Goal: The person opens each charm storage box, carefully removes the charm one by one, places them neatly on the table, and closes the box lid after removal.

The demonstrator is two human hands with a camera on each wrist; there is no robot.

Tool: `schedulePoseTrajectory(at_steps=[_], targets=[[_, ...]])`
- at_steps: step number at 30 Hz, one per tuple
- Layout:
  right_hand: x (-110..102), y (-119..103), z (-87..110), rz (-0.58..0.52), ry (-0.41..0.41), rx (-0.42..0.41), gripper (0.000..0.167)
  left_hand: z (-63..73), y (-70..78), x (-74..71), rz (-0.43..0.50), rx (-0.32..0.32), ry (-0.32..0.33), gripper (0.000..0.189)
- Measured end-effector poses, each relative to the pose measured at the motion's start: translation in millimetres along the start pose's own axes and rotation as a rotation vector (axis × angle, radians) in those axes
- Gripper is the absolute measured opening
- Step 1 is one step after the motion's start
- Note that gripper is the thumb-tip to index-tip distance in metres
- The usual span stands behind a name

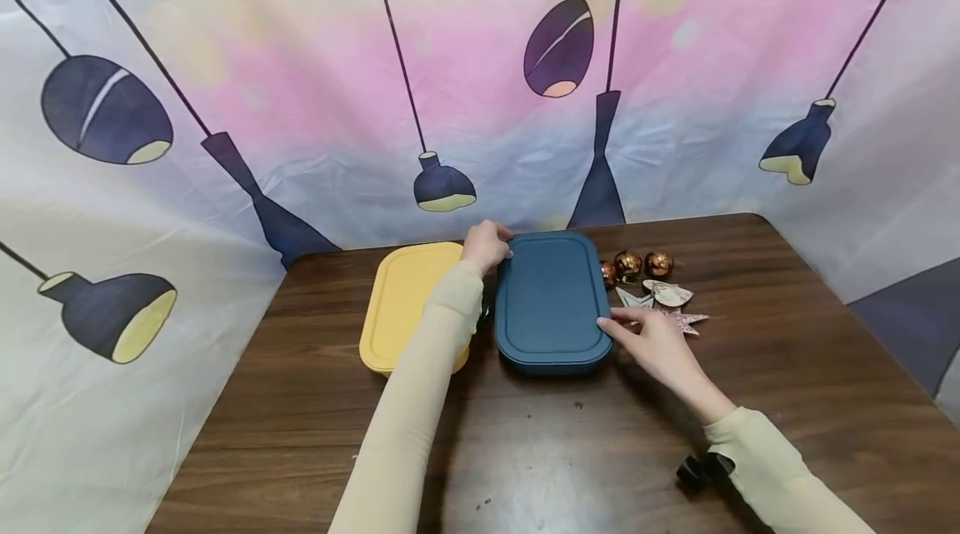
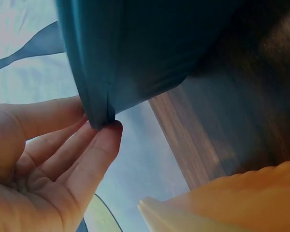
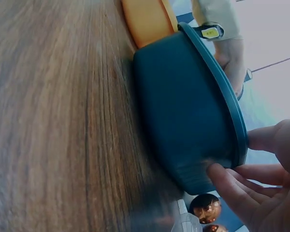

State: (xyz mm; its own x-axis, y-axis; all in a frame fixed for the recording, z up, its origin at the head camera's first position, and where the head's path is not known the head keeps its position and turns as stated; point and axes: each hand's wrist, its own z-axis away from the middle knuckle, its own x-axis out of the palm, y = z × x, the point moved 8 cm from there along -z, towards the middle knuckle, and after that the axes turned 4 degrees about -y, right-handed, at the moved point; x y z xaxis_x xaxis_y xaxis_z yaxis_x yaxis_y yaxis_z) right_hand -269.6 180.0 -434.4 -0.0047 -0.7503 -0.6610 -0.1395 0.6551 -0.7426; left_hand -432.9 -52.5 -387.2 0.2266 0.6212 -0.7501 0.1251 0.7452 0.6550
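A blue lidded box [image 1: 553, 301] stands on the table, its lid lying level on top. At the box's far left corner, my left hand [image 1: 487, 246] pinches the lid's rim [image 2: 94, 87], thumb above and fingertips beneath. My right hand [image 1: 656, 346] grips the rim on the right side, near the front corner. In the right wrist view its thumb lies over the lid edge, while the fingers touch the box wall [image 3: 179, 106] just under it. What the box contains is hidden. My left forearm passes over a yellow lidded box [image 1: 397, 301] to the left.
Shiny copper-coloured balls [image 1: 628, 264] sit right of the blue box. Close to them lie flat ornaments, one heart-shaped [image 1: 667, 293] and a star [image 1: 686, 320], partly behind my right hand. A printed cloth [image 1: 487, 101] hangs behind the table's far edge.
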Motion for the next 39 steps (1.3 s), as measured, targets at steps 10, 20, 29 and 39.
schedulePoseTrajectory(at_steps=[10, 20, 29, 39], targets=[[7.6, 4.4, -2.8, -0.029, -0.049, 0.024, 0.056, -0.9, -8.7, 2.9, 0.045, -0.048, -0.082, 0.040], [14.7, 10.8, -3.1, -0.125, -0.043, 0.057, 0.056, -3.5, -7.3, 6.3, 0.050, -0.080, -0.109, 0.042], [11.5, 9.7, -5.8, -0.135, 0.012, 0.037, 0.055, -6.9, -3.4, 15.4, 0.123, -0.085, -0.214, 0.054], [10.0, 12.4, -4.9, -0.135, 0.002, 0.043, 0.058, -2.1, -0.5, 25.9, 0.223, -0.080, -0.308, 0.065]])
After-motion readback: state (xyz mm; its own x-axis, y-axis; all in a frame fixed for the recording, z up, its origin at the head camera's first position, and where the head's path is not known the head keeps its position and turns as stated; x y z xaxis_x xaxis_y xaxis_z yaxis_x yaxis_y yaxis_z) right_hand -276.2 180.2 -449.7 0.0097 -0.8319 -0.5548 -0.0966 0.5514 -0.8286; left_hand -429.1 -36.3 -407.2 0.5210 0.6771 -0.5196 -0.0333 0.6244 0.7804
